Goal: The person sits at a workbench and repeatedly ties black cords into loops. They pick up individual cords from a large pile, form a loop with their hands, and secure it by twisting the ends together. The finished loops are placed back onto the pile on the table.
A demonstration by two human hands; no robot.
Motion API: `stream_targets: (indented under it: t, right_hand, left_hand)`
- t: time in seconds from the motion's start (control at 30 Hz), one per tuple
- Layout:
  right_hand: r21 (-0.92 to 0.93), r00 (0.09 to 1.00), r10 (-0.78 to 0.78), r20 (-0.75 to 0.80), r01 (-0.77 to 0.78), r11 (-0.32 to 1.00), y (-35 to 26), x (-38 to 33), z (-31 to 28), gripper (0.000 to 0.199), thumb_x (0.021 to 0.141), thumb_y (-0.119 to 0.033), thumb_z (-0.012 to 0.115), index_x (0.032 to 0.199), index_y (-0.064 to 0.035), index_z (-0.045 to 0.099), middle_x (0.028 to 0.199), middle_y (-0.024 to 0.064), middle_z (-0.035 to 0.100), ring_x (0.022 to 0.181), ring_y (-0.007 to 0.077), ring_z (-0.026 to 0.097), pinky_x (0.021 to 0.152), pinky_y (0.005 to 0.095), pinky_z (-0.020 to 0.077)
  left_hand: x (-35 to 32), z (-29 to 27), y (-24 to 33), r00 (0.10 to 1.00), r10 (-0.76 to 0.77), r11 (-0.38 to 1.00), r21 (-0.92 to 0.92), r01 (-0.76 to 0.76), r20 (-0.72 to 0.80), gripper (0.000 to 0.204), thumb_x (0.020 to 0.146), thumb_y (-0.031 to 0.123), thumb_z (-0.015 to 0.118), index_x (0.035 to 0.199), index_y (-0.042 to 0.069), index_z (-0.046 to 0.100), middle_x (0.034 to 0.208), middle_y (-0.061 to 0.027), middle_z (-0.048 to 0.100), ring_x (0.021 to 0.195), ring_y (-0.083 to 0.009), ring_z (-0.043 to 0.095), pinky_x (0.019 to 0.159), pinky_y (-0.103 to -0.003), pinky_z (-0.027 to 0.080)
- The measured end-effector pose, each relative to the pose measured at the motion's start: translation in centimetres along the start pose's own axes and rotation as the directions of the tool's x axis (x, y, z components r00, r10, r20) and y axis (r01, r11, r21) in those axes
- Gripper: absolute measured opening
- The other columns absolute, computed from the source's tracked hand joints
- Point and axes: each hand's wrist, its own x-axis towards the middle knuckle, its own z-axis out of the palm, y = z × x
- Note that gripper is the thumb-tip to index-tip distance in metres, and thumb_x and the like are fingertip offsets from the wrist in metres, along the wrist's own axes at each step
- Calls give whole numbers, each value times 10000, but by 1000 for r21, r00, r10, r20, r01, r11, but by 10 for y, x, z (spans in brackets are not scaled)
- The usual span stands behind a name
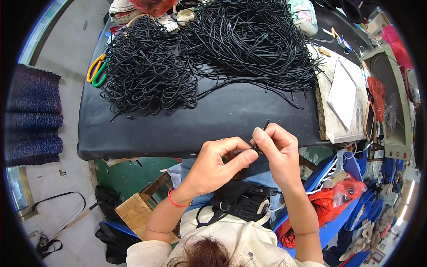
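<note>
Just over the front edge of the black padded table (249,107), both my hands meet around a thin black cord (267,124). My right hand (280,153) pinches it between thumb and fingers, and a short end sticks up above the fingertips. My left hand (218,162), with a red string on its wrist, is closed on the cord close beside it; the part between the fingers is mostly hidden. Beyond them on the table lie a heap of looped black cords (149,66) on the left and a larger pile of long loose black cords (258,49) on the right.
Scissors (95,73) with yellow and green handles lie at the table's left edge. To the right are a white sheet (342,93) on a worn board and a blue bin (327,231) with red plastic bags. A wooden seat (133,213) stands lower left.
</note>
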Motion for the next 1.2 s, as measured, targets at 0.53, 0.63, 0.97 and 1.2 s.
stream_targets:
  t: [0.53,0.63,0.97,1.2]
  right_hand:
    - [220,993,115,-35,-104,970,6,5,-1,322,872,-192,597,605,-85,452,575,-54,446,519,9,347,473,188,280]
    - [321,987,128,-97,-91,943,3,10,4,319,877,-215,588,610,-100,458,585,-60,422,515,14,304,468,194,247]
    - [409,971,100,-217,-3,912,6,5,21,136,920,-204,513,911,-74,553,879,15,600,794,74,549,666,217,412]
    - [138,992,-81,94,68,988,-10,10,2,212,904,-175,549,1008,6,586,801,14,595,669,51,521,571,203,444]
  left_hand:
    - [-8,24,-3,988,13,983,-181,-41,-154,159,866,116,601,966,-7,610,676,49,531,564,4,402,483,-164,330]
    - [-3,20,0,980,-29,987,-161,-3,-197,173,864,138,611,960,-6,612,634,64,514,533,9,409,458,-157,329]
    - [25,27,-4,911,223,923,-227,-312,-348,190,862,92,591,1025,-4,607,1076,-89,571,873,-108,570,774,-248,470]
    - [17,8,12,995,-12,936,-351,-24,-100,144,886,106,561,930,-15,624,789,-38,632,697,-69,572,629,-205,461]
